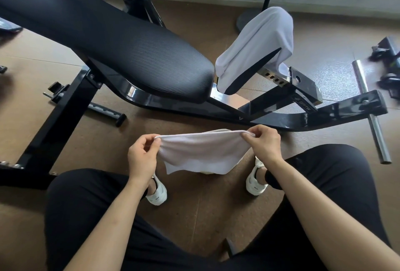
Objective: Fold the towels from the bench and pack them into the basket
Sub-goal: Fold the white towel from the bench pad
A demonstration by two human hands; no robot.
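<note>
Your left hand (141, 156) pinches one upper corner of a white towel (201, 151) between thumb and fingers. Your right hand (263, 143) pinches the opposite corner the same way. The cloth hangs stretched between both hands, above the brown floor (194, 205) and between your knees, with its lower edge sagging toward your white shoes (157, 195). Beyond your hands stands the black bench (108, 39), its long pad running up and away to the left of your left hand. A second white towel (259, 39) lies draped over the small seat pad (249, 75), further out beyond your right hand.
</note>
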